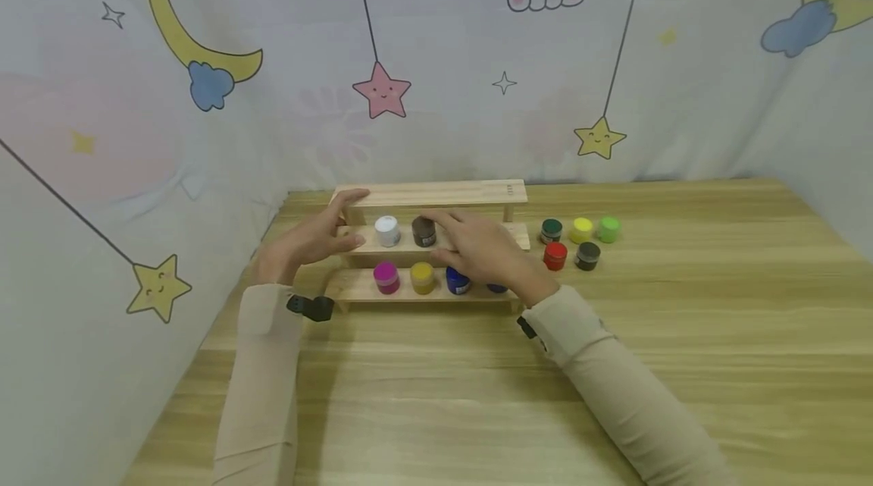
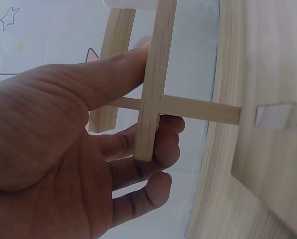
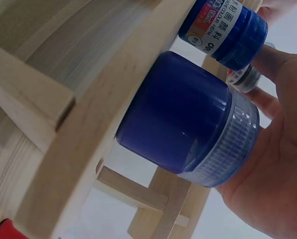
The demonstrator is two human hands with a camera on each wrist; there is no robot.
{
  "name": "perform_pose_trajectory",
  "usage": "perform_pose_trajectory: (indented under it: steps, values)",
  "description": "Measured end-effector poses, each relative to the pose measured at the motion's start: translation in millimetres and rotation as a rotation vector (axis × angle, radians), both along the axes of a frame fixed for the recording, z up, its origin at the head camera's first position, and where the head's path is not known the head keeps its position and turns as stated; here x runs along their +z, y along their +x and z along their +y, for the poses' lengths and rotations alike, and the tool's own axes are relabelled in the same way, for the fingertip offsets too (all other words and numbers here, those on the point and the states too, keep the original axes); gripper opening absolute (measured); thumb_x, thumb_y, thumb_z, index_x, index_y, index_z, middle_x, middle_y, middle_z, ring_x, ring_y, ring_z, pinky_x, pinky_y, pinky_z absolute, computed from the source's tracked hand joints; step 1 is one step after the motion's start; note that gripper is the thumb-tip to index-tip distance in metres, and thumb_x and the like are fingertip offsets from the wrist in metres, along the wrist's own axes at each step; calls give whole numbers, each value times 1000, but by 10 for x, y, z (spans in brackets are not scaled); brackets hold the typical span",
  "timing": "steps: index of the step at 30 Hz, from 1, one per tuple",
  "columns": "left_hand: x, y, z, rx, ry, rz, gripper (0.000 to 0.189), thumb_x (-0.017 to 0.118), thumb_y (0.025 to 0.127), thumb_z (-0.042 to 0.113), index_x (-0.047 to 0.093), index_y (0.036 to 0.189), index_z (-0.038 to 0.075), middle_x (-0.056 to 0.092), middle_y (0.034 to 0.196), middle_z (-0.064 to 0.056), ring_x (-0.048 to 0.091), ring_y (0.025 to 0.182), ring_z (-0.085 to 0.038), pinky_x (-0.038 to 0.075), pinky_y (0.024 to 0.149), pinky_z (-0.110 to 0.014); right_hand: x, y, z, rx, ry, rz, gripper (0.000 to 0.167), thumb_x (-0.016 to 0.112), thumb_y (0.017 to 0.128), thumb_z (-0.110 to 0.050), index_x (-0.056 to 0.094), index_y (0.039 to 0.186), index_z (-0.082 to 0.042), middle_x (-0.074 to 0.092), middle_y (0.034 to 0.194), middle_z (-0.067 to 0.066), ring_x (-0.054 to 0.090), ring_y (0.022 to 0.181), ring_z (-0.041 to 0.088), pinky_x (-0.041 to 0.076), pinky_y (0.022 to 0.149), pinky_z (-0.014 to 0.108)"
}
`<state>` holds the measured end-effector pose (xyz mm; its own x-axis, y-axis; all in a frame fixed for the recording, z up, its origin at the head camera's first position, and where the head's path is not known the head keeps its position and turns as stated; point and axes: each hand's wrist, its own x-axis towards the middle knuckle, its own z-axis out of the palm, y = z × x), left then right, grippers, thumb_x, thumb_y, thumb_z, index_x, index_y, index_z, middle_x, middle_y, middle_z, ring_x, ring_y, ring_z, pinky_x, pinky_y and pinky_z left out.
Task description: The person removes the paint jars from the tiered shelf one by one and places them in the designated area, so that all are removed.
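Note:
A three-tier wooden rack (image 1: 450, 246) stands on the table. My left hand (image 1: 310, 239) grips its left end; in the left wrist view, the thumb and curled fingers (image 2: 158, 191) lie on either side of a shelf board (image 2: 160, 59). My right hand (image 1: 480, 243) holds a dark brown paint jar (image 1: 423, 232) on the middle tier, beside a white paint jar (image 1: 386, 231). Below stand a magenta jar (image 1: 386, 278), a yellow ochre jar (image 1: 422, 278), a blue jar (image 1: 458, 281) and a navy jar (image 3: 178, 114), the last mostly hidden by my right hand in the head view.
Right of the rack, loose jars stand on the table: dark green (image 1: 551, 230), yellow (image 1: 582, 230), light green (image 1: 608, 229), red (image 1: 555, 255) and black (image 1: 587, 255). A patterned curtain (image 1: 450, 137) hangs behind the wooden table (image 1: 436, 395).

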<state>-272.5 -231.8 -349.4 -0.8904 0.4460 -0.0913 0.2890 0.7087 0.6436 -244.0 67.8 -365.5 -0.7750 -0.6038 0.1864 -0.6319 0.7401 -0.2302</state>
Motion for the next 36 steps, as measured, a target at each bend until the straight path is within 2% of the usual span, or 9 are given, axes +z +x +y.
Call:
perform_pose_trajectory:
  steps: [4,11,19,23,29,36]
  values:
    - [12,8,3,5,-5,-2,75,61,101,20,13,159,24,28,156,-28,40,134,-49,39,103,-63,19,14,1,-20,-39,-27,59,55,101,-45,41,151,-17,57,138,7,57,123,25,50,97,44]
    - [23,28,0,14,-18,3,75,62,101,20,14,159,25,28,156,-28,40,134,-49,38,103,-64,30,9,-10,-18,-86,-29,43,55,101,-47,52,132,-17,62,116,2,61,100,17,54,83,36]
    - [19,24,-8,21,-21,-3,76,61,101,20,13,159,26,28,156,-28,39,134,-48,38,104,-64,129,19,31,-27,-96,-113,37,64,98,-42,56,123,-16,67,117,-1,64,96,13,54,80,34]
    - [25,33,0,25,-31,-4,76,61,101,21,12,160,26,29,156,-29,39,134,-48,37,104,-64,176,14,85,-9,-106,-151,39,65,98,-38,56,126,-12,67,117,1,63,96,14,53,83,34]
    - [26,33,6,24,-35,0,76,61,101,21,13,159,25,28,156,-29,39,135,-48,37,104,-65,220,-4,186,17,-128,-141,39,65,99,-32,55,129,-10,67,118,4,63,100,19,52,88,37]
    - [-1,3,11,16,-25,-10,77,62,101,21,13,159,26,23,159,-26,37,135,-49,38,104,-65,262,-22,311,32,-121,-170,45,63,100,-29,55,139,-8,66,123,4,62,96,18,50,90,38]
